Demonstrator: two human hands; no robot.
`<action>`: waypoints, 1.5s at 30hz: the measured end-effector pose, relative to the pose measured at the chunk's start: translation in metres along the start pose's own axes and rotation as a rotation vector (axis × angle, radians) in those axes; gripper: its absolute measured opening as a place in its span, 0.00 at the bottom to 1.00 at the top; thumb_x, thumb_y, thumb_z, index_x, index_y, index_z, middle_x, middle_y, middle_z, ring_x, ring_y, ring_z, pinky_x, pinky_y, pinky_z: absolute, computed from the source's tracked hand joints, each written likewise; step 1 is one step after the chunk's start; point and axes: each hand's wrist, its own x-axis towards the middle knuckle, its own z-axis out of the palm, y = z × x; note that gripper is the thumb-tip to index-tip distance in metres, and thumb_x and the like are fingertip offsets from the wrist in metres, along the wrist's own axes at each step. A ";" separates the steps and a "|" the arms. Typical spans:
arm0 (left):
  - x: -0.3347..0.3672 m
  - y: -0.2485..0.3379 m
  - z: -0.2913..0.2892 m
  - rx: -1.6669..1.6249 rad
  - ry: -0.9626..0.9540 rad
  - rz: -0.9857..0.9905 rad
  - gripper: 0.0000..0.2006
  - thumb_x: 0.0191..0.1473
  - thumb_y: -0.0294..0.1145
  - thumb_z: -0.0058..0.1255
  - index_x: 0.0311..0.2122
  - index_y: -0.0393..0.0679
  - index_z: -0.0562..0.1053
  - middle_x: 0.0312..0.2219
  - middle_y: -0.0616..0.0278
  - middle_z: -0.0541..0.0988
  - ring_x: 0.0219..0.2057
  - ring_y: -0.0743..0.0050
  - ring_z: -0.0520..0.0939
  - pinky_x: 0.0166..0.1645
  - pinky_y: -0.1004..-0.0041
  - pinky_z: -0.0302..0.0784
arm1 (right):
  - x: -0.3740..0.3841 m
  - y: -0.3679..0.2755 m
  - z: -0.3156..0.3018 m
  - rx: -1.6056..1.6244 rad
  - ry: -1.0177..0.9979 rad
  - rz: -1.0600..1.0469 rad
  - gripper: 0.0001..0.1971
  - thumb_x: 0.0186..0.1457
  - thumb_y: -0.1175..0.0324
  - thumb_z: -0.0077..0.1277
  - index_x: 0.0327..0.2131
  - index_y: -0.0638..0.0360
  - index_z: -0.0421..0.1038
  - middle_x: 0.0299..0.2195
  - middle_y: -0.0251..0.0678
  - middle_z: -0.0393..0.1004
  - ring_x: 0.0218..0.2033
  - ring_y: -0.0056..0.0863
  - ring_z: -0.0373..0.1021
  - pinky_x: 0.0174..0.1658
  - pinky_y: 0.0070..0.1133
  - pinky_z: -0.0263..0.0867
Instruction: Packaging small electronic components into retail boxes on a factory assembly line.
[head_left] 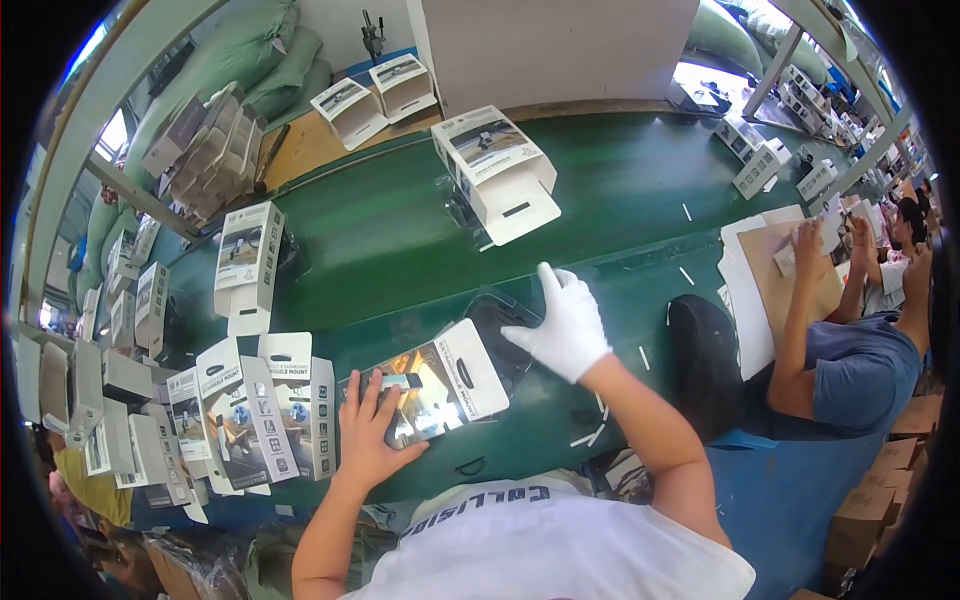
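A carton [430, 390] with a glossy photo face and a white hang-tab end lies flat on the green work surface. My bare left hand [375, 435] rests on its left part, fingers spread over the printed face and thumb along the near edge. Just beyond the carton's white end sits a black item in clear plastic [500, 325], its kind unclear. Beside it is my right hand [565, 325] in a white glove, thumb and forefinger wide apart, with nothing visible between them. The thumb tip overlaps the black item; I cannot tell whether it touches.
Several upright cartons [245, 415] crowd the left. Two open-ended cartons stand farther off, one at left [248, 255] and one at centre [490, 155]. White strips [645, 357] lie scattered at right. A co-worker [840, 360] sits there beside brown and white sheets [775, 270].
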 end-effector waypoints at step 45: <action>-0.010 0.021 0.006 0.065 0.028 -0.047 0.46 0.41 0.55 0.73 0.66 0.45 0.71 0.74 0.50 0.59 0.75 0.30 0.51 0.60 0.40 0.63 | -0.029 -0.021 0.017 -0.382 -0.184 0.313 0.25 0.66 0.50 0.48 0.33 0.65 0.80 0.34 0.55 0.84 0.34 0.59 0.79 0.40 0.42 0.75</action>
